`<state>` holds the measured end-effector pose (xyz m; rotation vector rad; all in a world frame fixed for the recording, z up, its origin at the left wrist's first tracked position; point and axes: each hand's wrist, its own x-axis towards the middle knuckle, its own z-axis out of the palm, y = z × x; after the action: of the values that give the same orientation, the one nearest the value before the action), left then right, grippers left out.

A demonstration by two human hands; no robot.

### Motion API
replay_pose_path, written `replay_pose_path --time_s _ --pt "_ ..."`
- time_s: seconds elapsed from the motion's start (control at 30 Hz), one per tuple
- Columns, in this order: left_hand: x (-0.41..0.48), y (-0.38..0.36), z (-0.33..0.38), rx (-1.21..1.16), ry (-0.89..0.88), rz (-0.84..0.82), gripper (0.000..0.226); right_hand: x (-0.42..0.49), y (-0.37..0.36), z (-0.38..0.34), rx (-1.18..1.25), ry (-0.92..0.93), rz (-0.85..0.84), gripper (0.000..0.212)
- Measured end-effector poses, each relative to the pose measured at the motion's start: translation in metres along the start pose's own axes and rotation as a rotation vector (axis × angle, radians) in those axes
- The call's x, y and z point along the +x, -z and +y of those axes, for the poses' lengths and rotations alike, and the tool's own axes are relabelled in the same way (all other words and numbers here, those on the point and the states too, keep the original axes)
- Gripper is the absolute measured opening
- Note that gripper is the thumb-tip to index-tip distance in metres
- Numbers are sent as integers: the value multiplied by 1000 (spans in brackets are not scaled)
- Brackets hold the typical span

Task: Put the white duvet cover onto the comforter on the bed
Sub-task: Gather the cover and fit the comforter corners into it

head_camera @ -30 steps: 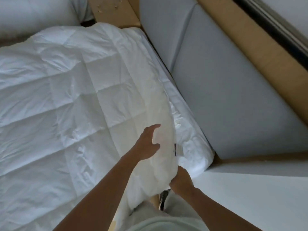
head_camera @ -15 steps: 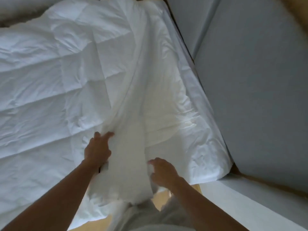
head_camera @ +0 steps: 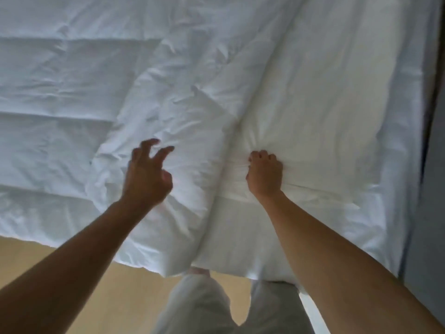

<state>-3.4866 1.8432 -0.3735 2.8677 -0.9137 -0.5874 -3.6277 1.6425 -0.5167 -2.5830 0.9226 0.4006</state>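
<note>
Nearest: 2 legs in pale trousers (head_camera: 199, 304) over a tan wood floor (head_camera: 120, 285). Just past them, white bedding hanging over the near edge of the bed.

On the right, the right hand (head_camera: 265, 175) clenched tight around a bunch of the smooth, creamy duvet cover (head_camera: 313, 116), with folds pulling in toward the fist. On the left, the left hand (head_camera: 147, 174) up off the cloth, fingers spread and bent like a claw, gripping nothing.

Under and beyond it, the puffy comforter (head_camera: 60, 92) with stitched squares, lying flat out to the far side. Duvet cover down the right side, on top of the bedding, beside a crumpled ridge in the middle.

Probably light and very floppy, both of them. No stiff part to lift by, so likely to sag and bunch wherever held. Smooth cover cloth, so maybe a bit slippery in a loose pinch. Best to grab a full fistful near an edge or corner, 1 in each hand, well apart, then pull slowly. Can't tell where the opening of the cover is.
</note>
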Motion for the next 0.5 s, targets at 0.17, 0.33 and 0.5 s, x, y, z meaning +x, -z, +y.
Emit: replay_pose_path --time_s 0.17,0.33,0.5 --pt "18 -60 120 -545 32 -434 57 -1 30 37 475 20 71 30" --pt "54 -64 167 -1130 582 -353 81 -52 78 106 585 -26 105 29" --pt "64 -66 208 -1239 552 -532 86 -88 127 165 801 -138 -208 32"
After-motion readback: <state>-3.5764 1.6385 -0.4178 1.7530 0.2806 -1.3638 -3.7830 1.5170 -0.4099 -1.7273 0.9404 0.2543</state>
